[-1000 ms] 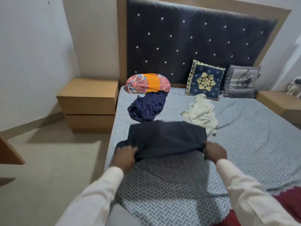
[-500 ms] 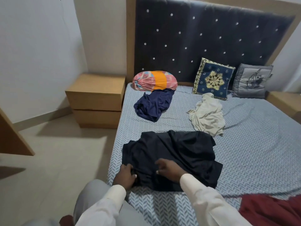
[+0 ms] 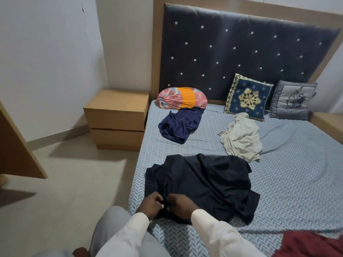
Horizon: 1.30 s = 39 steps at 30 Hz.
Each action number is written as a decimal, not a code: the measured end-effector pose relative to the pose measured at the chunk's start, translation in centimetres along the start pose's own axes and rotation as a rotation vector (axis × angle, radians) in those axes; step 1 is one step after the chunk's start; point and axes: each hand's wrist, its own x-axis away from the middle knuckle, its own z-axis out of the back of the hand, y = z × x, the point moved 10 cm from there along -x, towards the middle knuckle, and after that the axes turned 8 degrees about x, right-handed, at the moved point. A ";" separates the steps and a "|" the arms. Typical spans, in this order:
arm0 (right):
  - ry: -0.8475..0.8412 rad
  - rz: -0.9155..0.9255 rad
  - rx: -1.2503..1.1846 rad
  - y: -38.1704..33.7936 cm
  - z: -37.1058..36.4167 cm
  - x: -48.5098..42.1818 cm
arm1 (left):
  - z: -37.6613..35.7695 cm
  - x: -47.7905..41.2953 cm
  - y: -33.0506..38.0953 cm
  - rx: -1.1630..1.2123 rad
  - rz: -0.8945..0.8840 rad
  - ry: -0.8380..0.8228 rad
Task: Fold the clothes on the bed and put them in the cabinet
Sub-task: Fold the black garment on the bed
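Near the bed's [image 3: 297, 182] foot edge, a soft, rumpled black garment [image 3: 200, 184] is lying with its long axis running across the chevron-patterned sheet. Both the left hand [image 3: 151, 204] and right hand [image 3: 179, 205] are pinching its near hem, now closer together than half a second ago.
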 end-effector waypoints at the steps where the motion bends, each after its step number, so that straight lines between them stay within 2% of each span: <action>1: 0.001 -0.008 -0.022 -0.1 0.0 0.1 | -0.2 0.0 -0.2 0.006 0.008 -0.013; 4: 0.005 0.012 -0.034 -0.5 0.1 0.4 | -0.8 0.1 0.1 -0.073 -0.017 -0.058; 8: -0.008 0.020 -0.033 -0.8 0.0 0.7 | -0.3 0.6 1.6 -0.272 -0.099 0.016; 10: -0.004 0.025 -0.039 -0.8 0.0 0.7 | -0.3 0.8 2.2 -0.278 -0.115 0.038; 15: 0.049 0.043 -0.152 -0.6 0.3 0.8 | -1.3 0.9 1.7 -0.002 -0.054 -0.017; 18: 0.072 0.037 -0.206 -0.2 0.6 0.6 | -0.4 0.8 1.4 0.097 -0.035 0.051; 21: 0.076 0.027 -0.170 -0.2 1.0 0.5 | 0.5 0.8 1.7 0.274 -0.045 0.092; 26: 0.193 -0.018 -0.070 1.1 2.0 0.5 | 1.5 1.2 3.3 0.498 -0.094 0.118; 30: 0.251 -0.015 -0.215 1.9 2.6 0.6 | 1.6 1.4 2.1 0.738 0.027 0.112; 32: 0.277 0.021 -0.255 1.5 3.4 0.6 | 0.6 1.8 1.6 0.877 0.128 0.058; 36: 0.278 0.060 -0.259 0.8 4.6 0.8 | -1.3 2.6 2.0 0.955 0.206 -0.117; 39: 0.218 0.032 -0.187 1.0 4.3 1.0 | -0.1 1.8 2.3 0.889 0.136 -0.057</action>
